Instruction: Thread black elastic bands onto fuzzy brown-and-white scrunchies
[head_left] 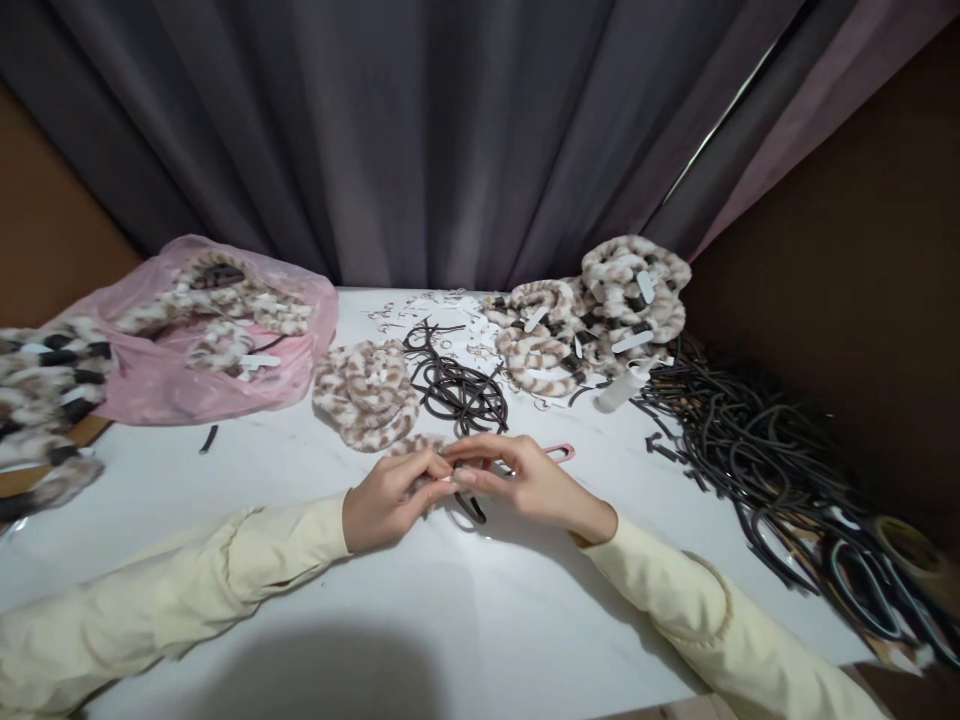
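Note:
Near the middle of the white table, my left hand is closed on a spotted furry piece, mostly hidden by the fingers. My right hand meets it fingertip to fingertip, thumb and fingers pinched at the end of the piece; what exactly they grip is too small to tell. A dark cord loop hangs just below the fingertips. Behind my left hand lies a pile of spotted furry pieces. A tangle of dark cords lies beyond both hands. A pink-handled tool shows behind my right hand.
A pink plastic bag with furry pieces stands at the left, beside more furry rings. Tagged furry rings are heaped at the back right, near a white bottle. Many dark cords cover the right side. Small clear bits lie at the back.

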